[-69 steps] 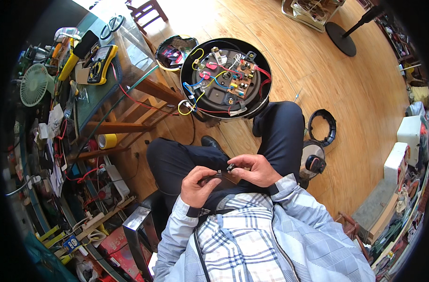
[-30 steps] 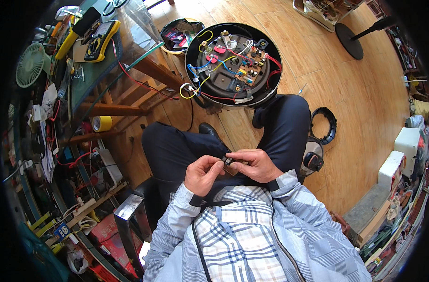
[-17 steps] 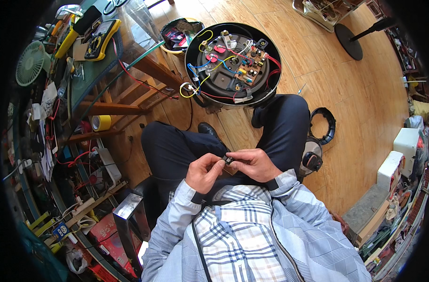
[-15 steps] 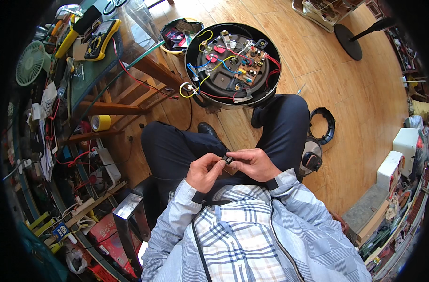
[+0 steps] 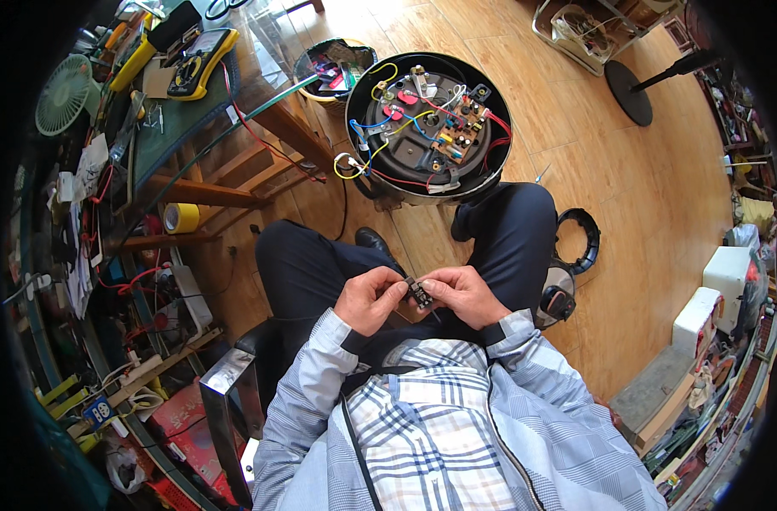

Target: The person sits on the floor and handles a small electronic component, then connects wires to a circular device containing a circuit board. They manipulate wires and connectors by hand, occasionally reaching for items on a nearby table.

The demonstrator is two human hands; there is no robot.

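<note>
A small dark rectangular electrical part [image 5: 419, 292] sits pinched between the fingertips of both hands over the person's lap. The left hand [image 5: 367, 299] and the right hand [image 5: 466, 295] each grasp one end of it. Ahead, on the wooden floor [image 5: 627, 179], stands an opened round black appliance with exposed circuit board and coloured wires [image 5: 428, 128]. A cluttered green-topped desk [image 5: 163, 128] lies to the left.

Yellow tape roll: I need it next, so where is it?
In the head view the yellow tape roll sits at the person's left, on a wooden rail under the cluttered workbench, left of their knee.
</note>
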